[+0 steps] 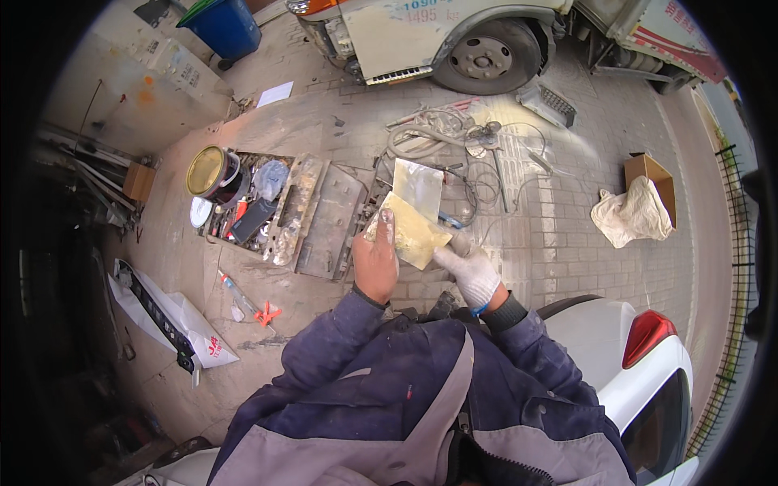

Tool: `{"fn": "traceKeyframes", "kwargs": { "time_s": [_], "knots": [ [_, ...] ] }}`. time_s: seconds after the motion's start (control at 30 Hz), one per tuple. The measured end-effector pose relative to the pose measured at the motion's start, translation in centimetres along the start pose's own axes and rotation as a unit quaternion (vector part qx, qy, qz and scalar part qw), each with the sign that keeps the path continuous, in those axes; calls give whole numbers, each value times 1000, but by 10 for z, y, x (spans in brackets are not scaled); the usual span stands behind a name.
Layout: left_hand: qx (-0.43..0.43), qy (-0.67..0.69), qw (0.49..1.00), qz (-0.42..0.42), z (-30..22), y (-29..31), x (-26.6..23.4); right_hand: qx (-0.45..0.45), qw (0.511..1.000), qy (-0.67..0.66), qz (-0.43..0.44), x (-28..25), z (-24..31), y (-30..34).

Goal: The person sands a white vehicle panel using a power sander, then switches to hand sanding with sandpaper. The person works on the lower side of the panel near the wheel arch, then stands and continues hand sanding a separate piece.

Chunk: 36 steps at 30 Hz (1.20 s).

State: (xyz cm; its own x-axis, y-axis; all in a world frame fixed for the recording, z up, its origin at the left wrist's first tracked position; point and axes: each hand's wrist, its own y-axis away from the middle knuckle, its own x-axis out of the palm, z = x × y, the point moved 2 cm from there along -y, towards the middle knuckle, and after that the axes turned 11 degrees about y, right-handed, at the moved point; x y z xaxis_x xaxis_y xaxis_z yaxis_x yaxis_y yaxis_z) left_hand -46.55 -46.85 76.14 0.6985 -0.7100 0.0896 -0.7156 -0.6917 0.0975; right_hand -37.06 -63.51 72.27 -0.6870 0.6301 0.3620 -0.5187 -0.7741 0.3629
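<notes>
My left hand (pixel 376 263), bare, is closed on a pale yellow, smeared sheet (pixel 410 230), its thumb lying across the top face. At the sheet's lower right corner my right hand (pixel 470 274), in a white knit glove, has its fingers closed on the edge. A grey, shiny rectangular plate (pixel 418 188) shows just beyond the yellow sheet, partly covered by it; whether my left hand also holds it is hidden. To the left stands a metal toolbox (pixel 304 206), its trays full of tools. A round tub (pixel 209 172) with yellowish contents rests at its far left corner.
Coiled hoses (pixel 429 138) lie on the paving ahead. A truck wheel (pixel 486 58) stands beyond. At right is a cardboard box (pixel 652 178) with a cream cloth (pixel 634 215). A sealant tube (pixel 235 290) lies left; a white car (pixel 660 381) is close on my right.
</notes>
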Motion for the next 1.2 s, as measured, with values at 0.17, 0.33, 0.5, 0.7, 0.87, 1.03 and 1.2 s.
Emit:
{"fn": "traceKeyframes", "kwargs": {
  "time_s": [0.17, 0.33, 0.5, 0.7, 0.87, 1.03, 1.2],
  "knots": [
    [84, 42, 994, -63, 2, 11, -84, 4, 999, -4, -33, 70, -32, -26],
    [151, 6, 987, -48, -2, 13, -181, -113, 989, -78, -44, 104, -31, -52],
    [150, 98, 977, -116, -11, 16, -239, -104, 992, -67, -20, 137, -19, -71],
    [129, 133, 975, -121, -2, 21, -252, -68, 997, 13, -42, 202, -36, -103],
    [120, -161, 979, -20, 0, 33, -251, -52, 994, 67, -65, 237, -43, -137],
    [124, -261, 956, 42, -3, 27, -280, -53, 998, -33, 30, 243, -24, -177],
    [-15, -172, 965, -197, 17, 22, -339, -32, 991, -131, 8, 209, -15, -209]
  ]
}}
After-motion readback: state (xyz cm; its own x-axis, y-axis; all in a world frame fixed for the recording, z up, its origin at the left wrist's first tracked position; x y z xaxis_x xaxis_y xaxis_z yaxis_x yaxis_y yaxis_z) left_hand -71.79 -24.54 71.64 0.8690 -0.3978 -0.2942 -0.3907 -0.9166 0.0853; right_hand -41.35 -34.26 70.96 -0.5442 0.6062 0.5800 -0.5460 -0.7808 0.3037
